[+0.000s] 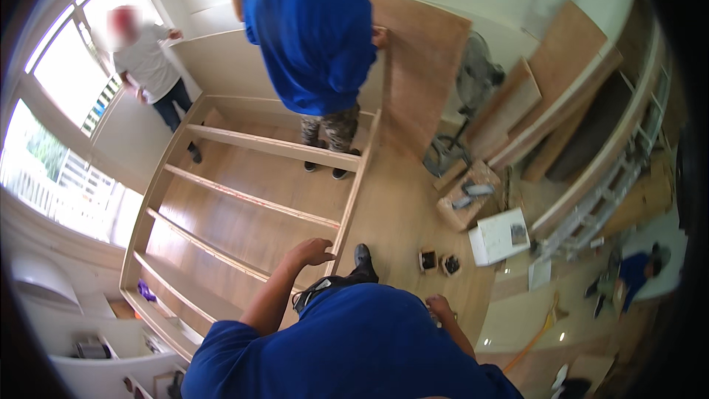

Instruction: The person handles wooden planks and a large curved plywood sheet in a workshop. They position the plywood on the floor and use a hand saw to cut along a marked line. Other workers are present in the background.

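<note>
A wooden slatted frame (269,201), with several crosspieces between its long side rails, stands on the floor ahead and to the left. My left hand (314,252) is over the frame's near right rail, fingers stretched out and holding nothing; whether the fingertips touch the rail I cannot tell. Low at my right side is my right hand (439,305), its fingers curled; what they hold, if anything, is hidden. Inside the far end of the frame stands a co-worker in a blue shirt (310,37), one hand at the edge of a tall plywood sheet (421,59).
Another person in a white shirt (153,66) stands by the windows. On the right are a standing fan (473,74), leaning boards (546,81), a ladder (620,170), a white box (499,236) and two small containers (427,259). A broom (543,329) lies farther right, near a crouching person (633,277).
</note>
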Demonstrator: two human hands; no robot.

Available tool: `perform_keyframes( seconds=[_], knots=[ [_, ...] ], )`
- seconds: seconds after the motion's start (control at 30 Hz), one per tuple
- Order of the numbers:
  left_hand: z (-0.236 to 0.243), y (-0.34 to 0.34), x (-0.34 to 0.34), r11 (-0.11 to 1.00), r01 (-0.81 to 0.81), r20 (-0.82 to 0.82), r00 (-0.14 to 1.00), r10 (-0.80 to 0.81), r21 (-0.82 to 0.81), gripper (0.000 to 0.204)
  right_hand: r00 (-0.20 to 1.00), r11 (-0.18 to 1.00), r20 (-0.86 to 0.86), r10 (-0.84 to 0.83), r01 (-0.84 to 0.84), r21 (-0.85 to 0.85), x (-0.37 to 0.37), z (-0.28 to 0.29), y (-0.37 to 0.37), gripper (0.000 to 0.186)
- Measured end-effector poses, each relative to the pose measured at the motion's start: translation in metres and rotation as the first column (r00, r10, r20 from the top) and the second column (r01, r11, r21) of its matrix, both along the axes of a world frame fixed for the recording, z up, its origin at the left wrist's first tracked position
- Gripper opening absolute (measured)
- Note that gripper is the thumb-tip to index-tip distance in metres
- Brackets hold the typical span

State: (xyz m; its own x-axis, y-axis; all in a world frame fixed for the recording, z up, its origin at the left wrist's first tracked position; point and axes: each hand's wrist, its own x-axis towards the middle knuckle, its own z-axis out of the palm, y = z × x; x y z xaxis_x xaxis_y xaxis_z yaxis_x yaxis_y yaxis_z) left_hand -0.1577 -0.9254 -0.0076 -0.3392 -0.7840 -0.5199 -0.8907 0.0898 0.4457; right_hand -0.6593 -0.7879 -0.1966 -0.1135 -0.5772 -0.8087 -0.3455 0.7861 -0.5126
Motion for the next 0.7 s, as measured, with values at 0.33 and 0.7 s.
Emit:
perform_keyframes(
  seconds=[0.33, 0.7],
  knots=[
    [0.025, -0.147, -0.007, 0.993, -0.081, -0.104, 0.992, 0.072, -0.083, 0.061, 0.995, 0.947, 0.069, -0.067, 0.085, -0.31, 0.01, 0.026, -0.239, 0.02],
    [0.025, -0.207, -0.006, 0.99, -0.138, -0.03, 0.99, 0.138, -0.011, 0.063, 0.969, 0.341, 0.238, -0.063, 0.245, -0.908, 0.007, 0.243, -0.575, 0.05]
  ],
)
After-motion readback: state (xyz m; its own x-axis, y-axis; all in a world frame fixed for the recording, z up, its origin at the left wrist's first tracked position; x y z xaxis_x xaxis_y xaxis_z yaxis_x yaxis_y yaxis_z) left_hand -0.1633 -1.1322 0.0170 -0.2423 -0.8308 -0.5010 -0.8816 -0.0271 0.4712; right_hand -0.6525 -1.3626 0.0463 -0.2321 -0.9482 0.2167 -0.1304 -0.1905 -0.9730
